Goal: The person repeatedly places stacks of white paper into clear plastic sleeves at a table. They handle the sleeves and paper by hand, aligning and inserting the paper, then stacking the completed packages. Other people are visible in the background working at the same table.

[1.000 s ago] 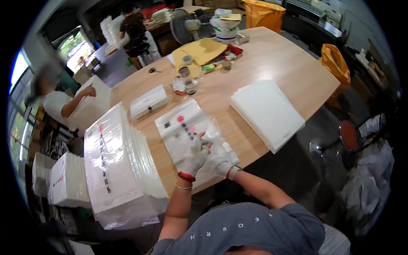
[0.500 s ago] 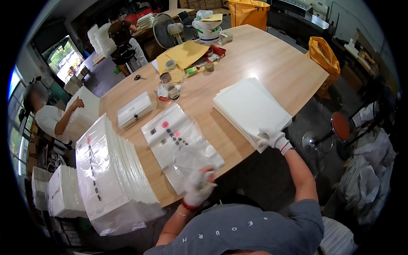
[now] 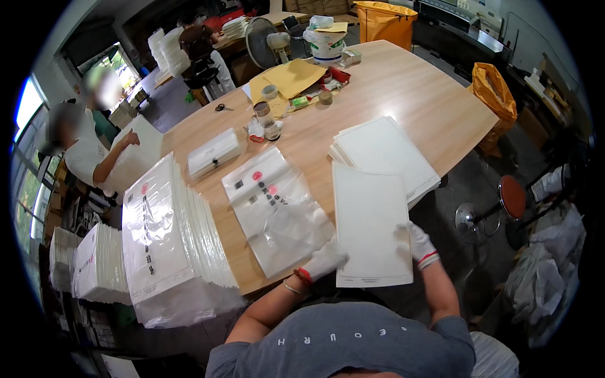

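A white rectangular sheet or thin batch of sheets (image 3: 372, 220) is held in front of me at the table's near edge. My left hand (image 3: 324, 259), in a white knit glove, grips its lower left edge. My right hand (image 3: 419, 244), also gloved, is closed on its lower right edge, with fingertips showing on top. The sheet's upper end overlaps a stack of white sheets (image 3: 394, 151), fanned slightly at its left side. To the left of my left hand lie clear plastic bags (image 3: 271, 214) with red and black print, flat on the table.
A tall pile of bagged sheets (image 3: 164, 233) stands at the left. The wooden table (image 3: 435, 94) also carries a rolled plastic bundle (image 3: 214, 154), a jar (image 3: 266, 120), scissors (image 3: 222, 108), yellow envelopes (image 3: 287, 79) and a bucket (image 3: 326, 45). Co-workers stand beyond; a red stool (image 3: 509, 196) is at right.
My right hand has drawn the sheet off the stack toward me. My left hand has moved right from the plastic bags and taken the sheet's left edge.
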Demonstrator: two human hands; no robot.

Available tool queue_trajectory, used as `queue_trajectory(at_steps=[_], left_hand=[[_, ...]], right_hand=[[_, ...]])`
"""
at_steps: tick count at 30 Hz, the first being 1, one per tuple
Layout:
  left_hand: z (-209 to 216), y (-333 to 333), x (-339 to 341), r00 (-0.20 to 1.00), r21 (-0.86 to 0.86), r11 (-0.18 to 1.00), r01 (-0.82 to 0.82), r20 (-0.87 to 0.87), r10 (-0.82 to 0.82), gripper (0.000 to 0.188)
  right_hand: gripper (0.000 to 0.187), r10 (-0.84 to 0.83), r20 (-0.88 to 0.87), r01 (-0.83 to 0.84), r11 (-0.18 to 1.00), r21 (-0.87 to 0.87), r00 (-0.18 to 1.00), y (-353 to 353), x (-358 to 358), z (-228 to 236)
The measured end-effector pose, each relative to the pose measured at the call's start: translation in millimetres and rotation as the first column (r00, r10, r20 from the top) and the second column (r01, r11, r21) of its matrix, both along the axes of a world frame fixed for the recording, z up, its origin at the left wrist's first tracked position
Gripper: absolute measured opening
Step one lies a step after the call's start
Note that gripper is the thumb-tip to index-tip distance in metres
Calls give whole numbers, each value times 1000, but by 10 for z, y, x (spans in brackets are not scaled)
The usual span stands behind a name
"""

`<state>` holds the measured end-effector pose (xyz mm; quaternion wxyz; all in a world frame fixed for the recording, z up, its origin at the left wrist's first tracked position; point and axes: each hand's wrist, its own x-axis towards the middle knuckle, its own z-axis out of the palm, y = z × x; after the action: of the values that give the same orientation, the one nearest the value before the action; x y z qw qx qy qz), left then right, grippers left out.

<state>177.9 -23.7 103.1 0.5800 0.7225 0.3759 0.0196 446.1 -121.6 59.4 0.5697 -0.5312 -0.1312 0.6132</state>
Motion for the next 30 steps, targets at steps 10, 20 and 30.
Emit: queue_trajectory(at_steps=[10,20,30], left_hand=[[562,-385,-428,977,648,731,-211,115,181,56],[120,102,-216,945,793,572,-207,314,-94,30],[-975,505,-967,951,883,439,-169,28,309,32]], right_hand=[[38,-212,710,-257,832,492,671,125,-1185,327],[27,294,927,-617,693,-373,-232,728,-1273,-127],[48,148,982,-203,971,-122,116,1685,-1705,-268]])
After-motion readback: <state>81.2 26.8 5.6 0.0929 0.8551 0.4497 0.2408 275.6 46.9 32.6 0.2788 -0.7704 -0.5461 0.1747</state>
